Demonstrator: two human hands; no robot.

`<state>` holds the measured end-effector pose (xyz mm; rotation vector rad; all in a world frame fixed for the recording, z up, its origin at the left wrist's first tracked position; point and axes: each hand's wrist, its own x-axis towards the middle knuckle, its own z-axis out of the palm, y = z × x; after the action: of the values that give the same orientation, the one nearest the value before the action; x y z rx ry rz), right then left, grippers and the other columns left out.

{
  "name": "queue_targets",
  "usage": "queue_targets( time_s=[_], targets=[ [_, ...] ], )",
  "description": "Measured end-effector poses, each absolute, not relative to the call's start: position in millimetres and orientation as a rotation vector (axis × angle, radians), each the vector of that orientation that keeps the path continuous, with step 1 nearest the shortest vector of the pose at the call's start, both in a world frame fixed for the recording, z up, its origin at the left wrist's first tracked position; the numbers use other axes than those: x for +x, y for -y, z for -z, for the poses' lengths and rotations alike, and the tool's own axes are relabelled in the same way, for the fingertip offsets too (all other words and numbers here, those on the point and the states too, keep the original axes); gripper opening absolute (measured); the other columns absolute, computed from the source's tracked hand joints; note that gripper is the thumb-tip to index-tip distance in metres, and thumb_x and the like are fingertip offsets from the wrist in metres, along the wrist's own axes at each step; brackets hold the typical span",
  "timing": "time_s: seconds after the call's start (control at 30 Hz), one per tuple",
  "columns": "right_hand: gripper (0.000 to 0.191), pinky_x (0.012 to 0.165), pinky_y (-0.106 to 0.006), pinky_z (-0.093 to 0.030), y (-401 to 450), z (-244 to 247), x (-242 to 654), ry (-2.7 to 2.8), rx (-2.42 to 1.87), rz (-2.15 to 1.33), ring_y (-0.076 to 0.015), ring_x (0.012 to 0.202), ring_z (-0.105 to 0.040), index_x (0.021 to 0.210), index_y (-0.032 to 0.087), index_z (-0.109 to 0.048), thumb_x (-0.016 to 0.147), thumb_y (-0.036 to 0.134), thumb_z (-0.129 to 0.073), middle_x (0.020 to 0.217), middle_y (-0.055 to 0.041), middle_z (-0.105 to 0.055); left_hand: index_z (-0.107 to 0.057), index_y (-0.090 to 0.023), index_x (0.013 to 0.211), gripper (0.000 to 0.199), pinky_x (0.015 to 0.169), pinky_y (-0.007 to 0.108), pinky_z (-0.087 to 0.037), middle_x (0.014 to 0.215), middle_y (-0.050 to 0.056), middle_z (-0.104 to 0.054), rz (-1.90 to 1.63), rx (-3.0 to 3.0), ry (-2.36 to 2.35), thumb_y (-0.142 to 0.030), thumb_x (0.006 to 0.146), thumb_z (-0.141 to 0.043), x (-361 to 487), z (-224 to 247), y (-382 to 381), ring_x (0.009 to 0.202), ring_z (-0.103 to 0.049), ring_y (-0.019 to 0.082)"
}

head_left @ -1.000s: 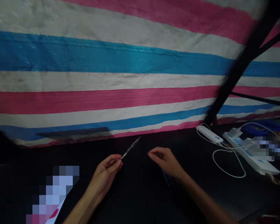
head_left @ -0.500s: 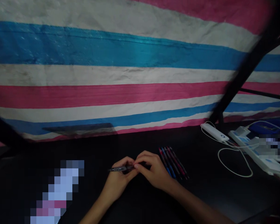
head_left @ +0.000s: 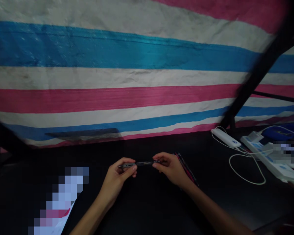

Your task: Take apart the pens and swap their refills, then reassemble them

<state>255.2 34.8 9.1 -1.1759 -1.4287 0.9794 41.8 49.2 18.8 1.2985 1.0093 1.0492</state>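
Observation:
A dark pen (head_left: 144, 163) with a grey grip section is held level above the black table, stretched between my two hands. My left hand (head_left: 121, 171) pinches it around the grey part, with the tip poking out to the left. At the other end, the fingertips of my right hand (head_left: 169, 166) are closed on the pen. Just behind and right of my right hand lie several pens (head_left: 189, 171) side by side on the table, partly covered by that hand and forearm.
On the right are a white power strip (head_left: 271, 160), a white device (head_left: 225, 137) and a looping white cable (head_left: 247, 183). A pixelated pale sheet (head_left: 66, 192) lies at the left. A striped tarp (head_left: 137, 101) hangs behind the black table (head_left: 142, 209), beside a dark slanted bar (head_left: 254, 78).
My hands have moved apart, the left one leftward and the right one rightward, so more of the pen shows between them. My right hand now covers more of the row of pens.

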Motion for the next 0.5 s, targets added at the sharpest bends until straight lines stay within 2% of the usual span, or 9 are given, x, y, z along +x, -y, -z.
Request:
queue_targets(
  time_s=[0.33, 0.5],
  targets=[
    [0.021, 0.054, -0.025, -0.044, -35.8, -16.2, 261.2, 1.275, -1.133, -1.044, -0.0114, 0.057, -0.055, 0.086, 0.019, -0.067, 0.067, 0.026, -0.072, 0.071, 0.0002, -0.062, -0.063, -0.017, 0.093, 0.025, 0.071, 0.031, -0.05, 0.074, 0.003, -0.066, -1.083, 1.45, -1.109, -0.034, 0.075, -0.066, 29.2, -25.5, -57.4, 0.071, -0.063, 0.017],
    [0.02, 0.054, -0.024, -0.041, -36.8, -11.3, 261.0, 1.237, -1.056, -1.195, -0.0096, 0.054, -0.052, 0.087, 0.018, -0.066, 0.071, 0.029, -0.07, 0.062, 0.0028, -0.057, -0.066, -0.017, 0.091, 0.024, 0.07, 0.03, -0.049, 0.072, 0.003, -0.067, -1.051, 1.509, -1.137, -0.034, 0.075, -0.065, 29.8, -28.0, -56.3, 0.071, -0.063, 0.017]
  ],
)
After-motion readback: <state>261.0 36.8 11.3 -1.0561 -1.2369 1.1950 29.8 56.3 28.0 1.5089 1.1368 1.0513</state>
